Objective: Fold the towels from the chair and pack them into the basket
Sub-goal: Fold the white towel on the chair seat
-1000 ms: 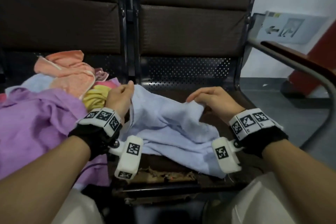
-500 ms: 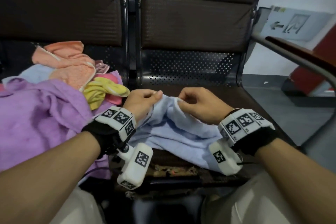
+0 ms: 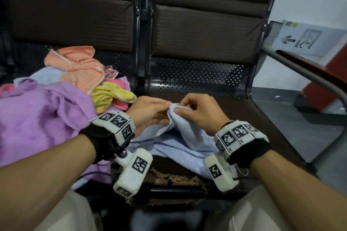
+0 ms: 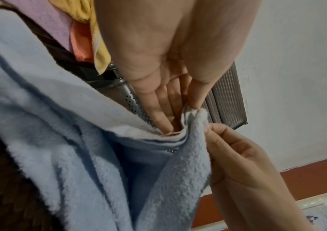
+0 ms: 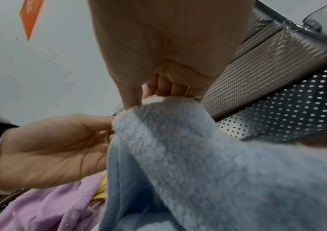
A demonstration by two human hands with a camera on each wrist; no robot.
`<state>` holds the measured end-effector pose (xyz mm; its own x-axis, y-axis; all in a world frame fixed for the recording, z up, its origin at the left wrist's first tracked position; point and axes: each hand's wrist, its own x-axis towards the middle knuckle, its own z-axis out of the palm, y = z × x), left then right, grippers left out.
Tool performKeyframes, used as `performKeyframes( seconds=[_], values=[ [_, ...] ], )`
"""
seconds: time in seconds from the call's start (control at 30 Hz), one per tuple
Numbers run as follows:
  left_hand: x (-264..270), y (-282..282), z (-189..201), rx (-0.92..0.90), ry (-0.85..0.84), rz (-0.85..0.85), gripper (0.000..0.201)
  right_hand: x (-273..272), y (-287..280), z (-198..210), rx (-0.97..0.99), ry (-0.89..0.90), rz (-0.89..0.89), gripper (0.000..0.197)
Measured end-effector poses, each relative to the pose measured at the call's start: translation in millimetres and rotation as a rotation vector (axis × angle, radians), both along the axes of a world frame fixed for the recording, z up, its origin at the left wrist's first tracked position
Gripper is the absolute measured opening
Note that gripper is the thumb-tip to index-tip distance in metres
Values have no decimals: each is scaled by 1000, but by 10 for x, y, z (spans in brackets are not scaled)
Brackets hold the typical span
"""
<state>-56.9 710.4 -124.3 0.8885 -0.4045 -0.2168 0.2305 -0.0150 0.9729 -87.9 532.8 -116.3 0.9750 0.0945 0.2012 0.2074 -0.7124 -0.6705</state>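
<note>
A light blue towel [image 3: 184,137] lies bunched on the right chair seat [image 3: 262,116], its top edge lifted. My left hand [image 3: 150,110] and right hand [image 3: 199,110] meet at that edge and both pinch it between thumb and fingers. In the left wrist view my left hand [image 4: 178,115] grips the blue towel [image 4: 99,156] beside the right hand's [image 4: 236,150] fingers. The right wrist view shows my right hand [image 5: 139,100] pinching the towel [image 5: 208,156], the left hand [image 5: 59,145] alongside. No basket is in view.
A heap of towels fills the left seat: a purple one [image 3: 41,118], a peach one [image 3: 80,69], a yellow one [image 3: 110,95], pink and pale blue ones beneath. A metal armrest [image 3: 309,77] rises at the right. The seat's front edge [image 3: 174,178] is torn.
My hands have come together from about a towel's width apart, drawing the blue towel's top edge into a bunch at the middle. The towel's edge is now raised off the seat.
</note>
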Motion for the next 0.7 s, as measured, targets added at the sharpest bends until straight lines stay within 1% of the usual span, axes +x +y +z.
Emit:
performKeyframes(
  seconds=[0.1,0.17,0.23,0.3,0.37,0.43,0.53,0.57,0.63,0.7],
  values=[
    [-32,-9,64,-11,7,-9,25,0,4,11,16,-9,-5,13],
    [-35,-16,79,-7,-35,-48,29,-7,-3,24,44,-24,-31,13],
    [-46,-3,84,21,-106,-106,28,-16,-7,31,73,-21,-41,14],
    [-47,20,78,47,-138,-136,26,-29,0,37,126,18,-12,14],
    [-55,38,83,70,-158,-138,21,-45,12,46,192,76,36,14],
    [-52,41,96,125,-207,-128,19,-39,-2,65,197,111,74,15],
    [-47,73,108,233,-311,-59,19,-35,-15,72,47,124,131,17],
    [-47,86,121,226,-328,-39,20,-43,-22,68,-38,133,154,24],
    [-51,129,171,117,-303,-9,21,-62,-53,60,-204,170,181,41],
    [-43,210,219,20,-272,26,26,-78,-107,91,-319,190,186,43]
  ],
)
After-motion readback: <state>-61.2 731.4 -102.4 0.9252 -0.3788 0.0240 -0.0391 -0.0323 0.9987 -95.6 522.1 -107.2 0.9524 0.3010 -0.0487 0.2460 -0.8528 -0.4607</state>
